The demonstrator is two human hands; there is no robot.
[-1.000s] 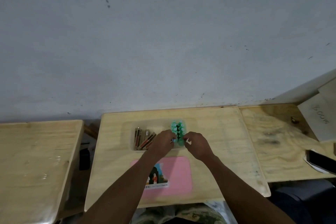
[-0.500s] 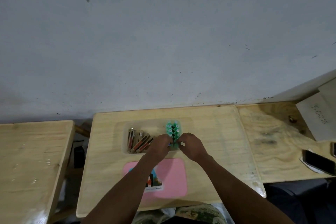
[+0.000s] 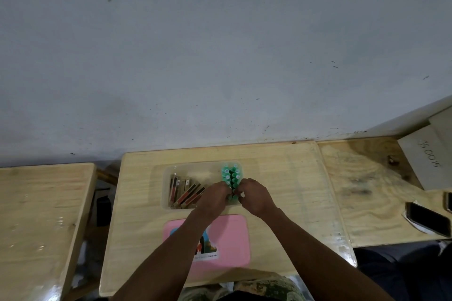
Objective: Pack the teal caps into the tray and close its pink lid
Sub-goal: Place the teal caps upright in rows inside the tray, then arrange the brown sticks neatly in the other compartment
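A clear plastic tray (image 3: 168, 173) sits on the middle wooden desk. Several teal caps (image 3: 231, 174) stand upright in two rows at its right end. My left hand (image 3: 213, 197) and my right hand (image 3: 255, 197) meet at the near end of those rows, fingers pinched around the nearest teal caps, which they mostly hide. The pink lid (image 3: 230, 239) lies flat on the desk just in front of the tray, under my forearms, with a picture sticker on it.
Several brown and red sticks (image 3: 184, 189) lie in the tray's left half. A dark phone (image 3: 426, 221) rests on paper on the right desk, beside a grey board (image 3: 429, 161). Another desk (image 3: 36, 215) stands to the left across a gap.
Both hands have drawn closer together at the near end of the cap rows. The camera view has shifted slightly; the tray and lid have stayed in place.
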